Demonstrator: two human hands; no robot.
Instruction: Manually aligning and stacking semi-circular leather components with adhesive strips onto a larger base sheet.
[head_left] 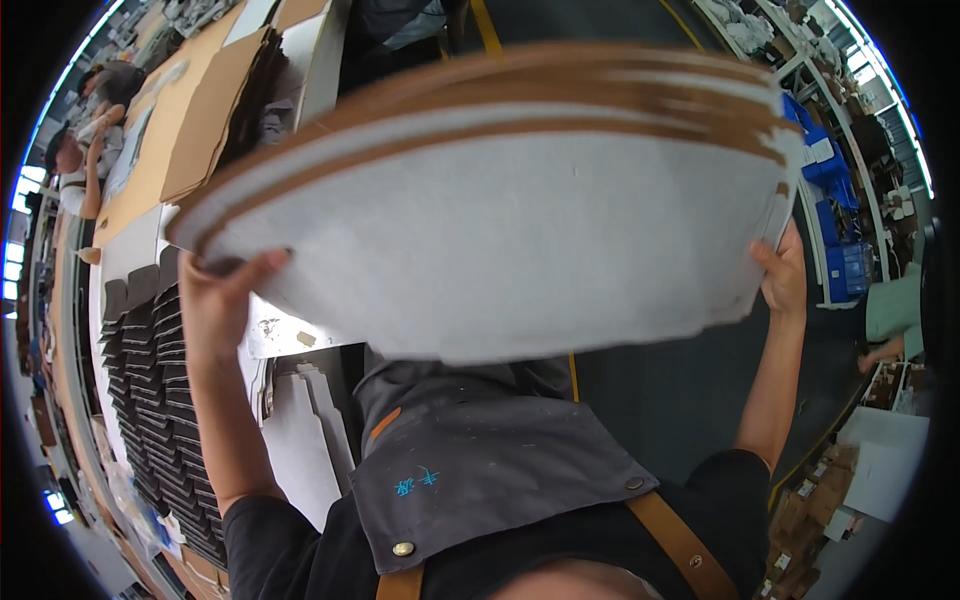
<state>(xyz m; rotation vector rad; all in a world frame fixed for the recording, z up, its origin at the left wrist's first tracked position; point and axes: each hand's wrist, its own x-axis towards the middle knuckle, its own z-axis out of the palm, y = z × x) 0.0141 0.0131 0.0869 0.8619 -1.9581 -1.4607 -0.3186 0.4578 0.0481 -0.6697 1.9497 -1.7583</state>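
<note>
A stack of large flat cardboard sheets [490,240], white on the face and brown along the layered far edges, is held up in front of me. My left hand [222,295] grips its left end, thumb on the white face and fingers behind. At the right end my right hand [783,265] holds it the same way, thumb in front. Several layers are fanned slightly apart at the far edge. Motion blurs the sheets a little, and their underside is hidden.
Left of me, dark folded pieces [160,400] stand in overlapping rows on a long table beside brown cardboard [215,120]. White sheets [300,430] lean below. Shelving with blue bins [845,250] lines the right. Two people [85,170] sit far left; another person [895,315] is at right.
</note>
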